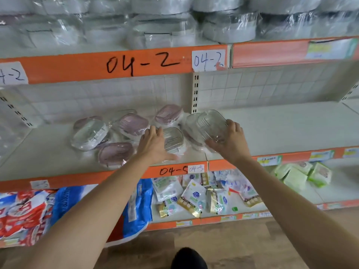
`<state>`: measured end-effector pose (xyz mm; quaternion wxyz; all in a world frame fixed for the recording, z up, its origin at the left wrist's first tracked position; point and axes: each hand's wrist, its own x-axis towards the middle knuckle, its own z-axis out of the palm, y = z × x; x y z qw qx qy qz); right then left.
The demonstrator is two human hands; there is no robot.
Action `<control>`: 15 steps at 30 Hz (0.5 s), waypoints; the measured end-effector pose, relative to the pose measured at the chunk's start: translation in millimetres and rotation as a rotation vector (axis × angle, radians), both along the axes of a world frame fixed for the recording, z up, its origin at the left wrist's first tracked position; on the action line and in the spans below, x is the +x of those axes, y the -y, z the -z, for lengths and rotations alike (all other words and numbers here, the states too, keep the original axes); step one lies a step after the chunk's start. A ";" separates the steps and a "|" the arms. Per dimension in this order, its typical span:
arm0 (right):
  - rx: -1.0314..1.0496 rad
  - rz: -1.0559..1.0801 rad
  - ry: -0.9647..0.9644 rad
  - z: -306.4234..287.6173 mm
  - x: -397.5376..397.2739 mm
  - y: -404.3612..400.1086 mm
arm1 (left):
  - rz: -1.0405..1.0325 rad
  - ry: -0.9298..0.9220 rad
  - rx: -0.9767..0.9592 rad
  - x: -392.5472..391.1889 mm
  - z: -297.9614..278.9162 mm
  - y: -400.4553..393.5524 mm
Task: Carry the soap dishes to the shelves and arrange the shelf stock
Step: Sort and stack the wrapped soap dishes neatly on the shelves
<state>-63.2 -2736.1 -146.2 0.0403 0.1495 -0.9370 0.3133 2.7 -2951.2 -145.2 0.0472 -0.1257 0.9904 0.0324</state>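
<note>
Your right hand (231, 140) grips a clear soap dish (211, 125), tilted up on the middle shelf (281, 125) beside the upright post. Your left hand (155, 146) lies flat, fingers spread, on another wrapped dish (173, 139), hiding its near edge. More wrapped dishes (116, 136), pink and grey, crowd to the left. Up top, the wrapped stock (229, 26) is blurred and cut off. Below, packets (194, 197) lie jumbled, print unreadable.

A shop: stocked shelves (272, 129) with orange price-tag rails (116, 65) and hand-numbered labels (208, 60).
</note>
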 end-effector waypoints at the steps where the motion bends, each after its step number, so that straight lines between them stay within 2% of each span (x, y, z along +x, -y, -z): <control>1: -0.023 0.028 -0.022 0.2 -11.0 -1.2 | 0.005 -0.012 -0.001 -8.6 3.3 0.4; 7: -0.066 0.177 -0.075 9.6 -75.7 -9.6 | 0.038 -0.020 -0.035 -47.9 24.9 9.9; 15: 0.061 0.241 0.080 52.5 -135.5 -2.1 | 0.155 -0.007 -0.053 -72.0 45.3 30.0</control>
